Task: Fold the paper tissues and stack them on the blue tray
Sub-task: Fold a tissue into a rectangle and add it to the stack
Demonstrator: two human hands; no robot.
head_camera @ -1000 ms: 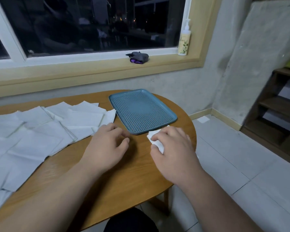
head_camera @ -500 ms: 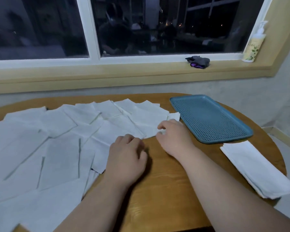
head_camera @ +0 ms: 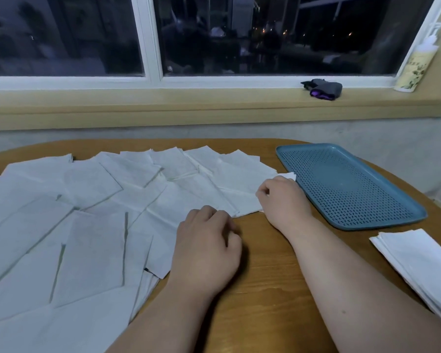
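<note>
Curling its fingers over the right edge of a paper tissue (head_camera: 242, 184), the right hand (head_camera: 281, 200) pinches it just beside the blue tray (head_camera: 349, 187), with a white corner poking out past the knuckles. The left hand (head_camera: 206, 248) rests on the wooden table (head_camera: 265, 314), fingers loosely curled and holding nothing (its knuckles touch the near edge of the sheets). Overlapping unfolded tissues (head_camera: 87, 225) cover the table's left half. A folded tissue (head_camera: 418, 263) lies on the table near the tray's near end.
</note>
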